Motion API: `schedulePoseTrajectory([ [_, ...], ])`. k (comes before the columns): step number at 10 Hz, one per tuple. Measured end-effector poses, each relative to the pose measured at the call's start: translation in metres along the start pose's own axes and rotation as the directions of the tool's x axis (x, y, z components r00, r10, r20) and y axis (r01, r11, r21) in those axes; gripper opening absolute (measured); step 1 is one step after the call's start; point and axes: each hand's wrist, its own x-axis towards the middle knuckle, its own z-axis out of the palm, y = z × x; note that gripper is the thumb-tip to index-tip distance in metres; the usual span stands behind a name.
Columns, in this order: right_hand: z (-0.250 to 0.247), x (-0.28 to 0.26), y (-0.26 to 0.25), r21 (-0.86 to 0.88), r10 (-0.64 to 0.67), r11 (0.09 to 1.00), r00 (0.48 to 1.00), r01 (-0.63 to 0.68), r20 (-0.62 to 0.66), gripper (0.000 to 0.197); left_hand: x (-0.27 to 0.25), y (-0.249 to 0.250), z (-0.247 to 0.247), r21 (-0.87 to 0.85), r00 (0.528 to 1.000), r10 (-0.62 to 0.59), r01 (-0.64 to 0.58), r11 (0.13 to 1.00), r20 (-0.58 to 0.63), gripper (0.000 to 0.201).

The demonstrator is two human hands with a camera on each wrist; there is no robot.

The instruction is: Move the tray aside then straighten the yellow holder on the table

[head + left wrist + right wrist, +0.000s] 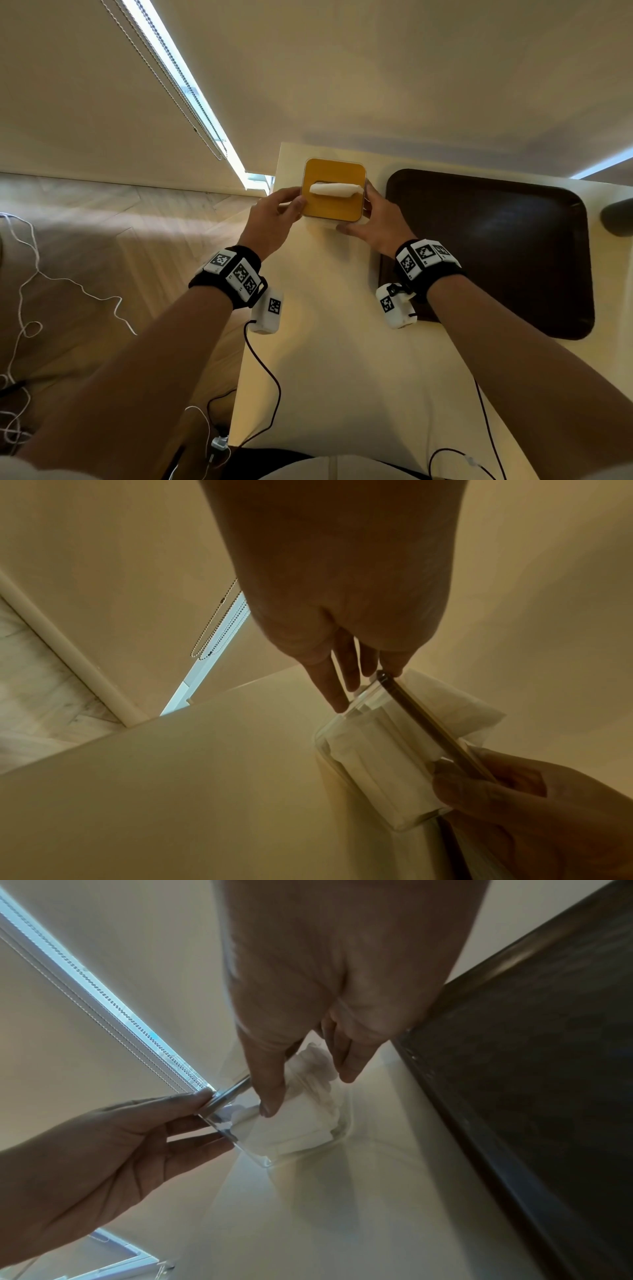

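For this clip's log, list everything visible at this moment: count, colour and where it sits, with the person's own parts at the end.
yellow holder: one, yellow lid on a clear body, far left part of the table, held between both hands
tissue: one white wad sticking out of the lid slot; more white sheets folded inside
tray: one, dark brown, flat on the table right of the holder
table: one, cream top
blind chains: beaded, metal, hanging by the window at left
cables: white, loose on the wooden floor at left
wrist cameras: two, white, on black straps
left hand: fingers on the holder's left side
right hand: grips the holder's right side
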Motion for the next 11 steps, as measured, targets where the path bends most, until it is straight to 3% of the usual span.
schedulePoseTrajectory([
  [5,0.001,0.001,0.002,-0.023,0.018,1.000,1.000,-0.018,-0.006,0.109,-0.001,0.002,-0.001,0.020,1.000,0.002,-0.002,1.000,-0.008,0.033],
  [7,-0.001,0.001,-0.001,-0.013,0.023,1.000,1.000,-0.023,-0.003,0.109,-0.002,0.004,-0.003,0.163,1.000,0.015,-0.013,0.987,-0.016,0.033],
  [8,-0.001,-0.006,-0.003,-0.053,0.040,0.998,0.999,-0.038,0.024,0.120,-0.006,0.004,-0.004,0.196,0.998,0.057,-0.051,0.979,-0.026,0.037],
  [9,-0.012,-0.014,-0.010,-0.125,0.111,0.986,0.994,-0.108,0.021,0.123,-0.007,0.018,-0.005,0.250,0.994,0.096,-0.079,0.965,-0.058,0.039],
  [10,-0.051,-0.081,-0.013,-0.182,0.029,0.982,0.988,-0.057,-0.154,0.105,-0.043,0.060,0.012,0.272,0.961,0.277,-0.269,0.924,0.007,0.041],
  [11,-0.066,-0.099,-0.022,-0.260,-0.008,0.965,0.992,-0.025,-0.123,0.081,-0.043,0.070,0.013,0.343,0.953,0.302,-0.272,0.899,-0.033,0.041],
])
